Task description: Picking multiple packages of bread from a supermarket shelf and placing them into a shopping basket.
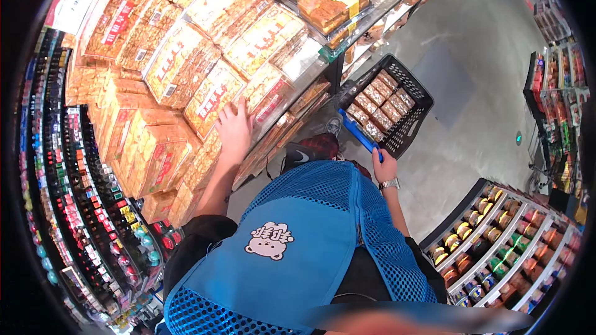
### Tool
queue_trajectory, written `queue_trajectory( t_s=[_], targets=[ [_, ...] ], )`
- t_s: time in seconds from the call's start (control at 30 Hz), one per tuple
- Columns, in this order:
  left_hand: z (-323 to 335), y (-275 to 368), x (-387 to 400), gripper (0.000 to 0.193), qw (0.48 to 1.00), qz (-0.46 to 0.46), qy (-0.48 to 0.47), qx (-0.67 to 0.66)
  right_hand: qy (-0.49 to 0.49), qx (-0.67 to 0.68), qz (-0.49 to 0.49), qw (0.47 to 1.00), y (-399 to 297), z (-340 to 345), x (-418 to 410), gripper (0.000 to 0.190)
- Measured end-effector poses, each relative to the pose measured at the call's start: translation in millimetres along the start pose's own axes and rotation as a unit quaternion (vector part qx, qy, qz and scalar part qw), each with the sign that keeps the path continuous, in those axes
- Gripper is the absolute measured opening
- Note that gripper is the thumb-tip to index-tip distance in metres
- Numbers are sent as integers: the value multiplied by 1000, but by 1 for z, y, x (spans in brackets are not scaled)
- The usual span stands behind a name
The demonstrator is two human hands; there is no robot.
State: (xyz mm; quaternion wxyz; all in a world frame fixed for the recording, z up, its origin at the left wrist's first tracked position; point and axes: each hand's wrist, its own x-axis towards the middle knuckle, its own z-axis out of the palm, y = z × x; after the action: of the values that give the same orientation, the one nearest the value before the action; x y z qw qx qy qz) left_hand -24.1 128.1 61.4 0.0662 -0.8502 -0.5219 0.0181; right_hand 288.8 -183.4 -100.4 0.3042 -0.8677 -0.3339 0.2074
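My left hand (234, 126) rests on the front of the snack display, its fingers apart and touching the clear-wrapped packages of pale, nutty-looking brittle or crisp cakes (215, 97). It does not grasp any of them. With my right hand (385, 166) I grip the end of a blue handle (358, 129) on a black plastic shopping basket (412, 136). Inside the basket lie several wrapped brown bar-shaped packages (390, 110) in rows. The basket hangs or stands low beside the shelf; which one cannot be told.
Boxed brown cakes (328, 2) sit at the display's far end, above a lower shelf (279, 132). A price card (70, 8) stands at left. Dark shelves of small goods (79, 186) curve behind it. A tiered rack of jars (493, 242) rises at right, beyond grey floor (442, 163).
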Motion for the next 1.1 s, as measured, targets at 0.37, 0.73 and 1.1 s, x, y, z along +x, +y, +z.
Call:
queue_trajectory(
  t_s=[0.37, 0.73, 1.1],
  targets=[
    [-21, 36, 63, 78, 978, 14, -2, -207, -196, -6, 57, 979, -16, -20, 55, 46],
    [-11, 63, 89, 77, 980, 28, 43, -192, -282, 4, 61, 957, -47, 0, 86, 49],
    [7, 69, 67, 74, 962, -1, 130, -240, -321, -14, -1, 947, -31, -25, 113, 57]
  ],
)
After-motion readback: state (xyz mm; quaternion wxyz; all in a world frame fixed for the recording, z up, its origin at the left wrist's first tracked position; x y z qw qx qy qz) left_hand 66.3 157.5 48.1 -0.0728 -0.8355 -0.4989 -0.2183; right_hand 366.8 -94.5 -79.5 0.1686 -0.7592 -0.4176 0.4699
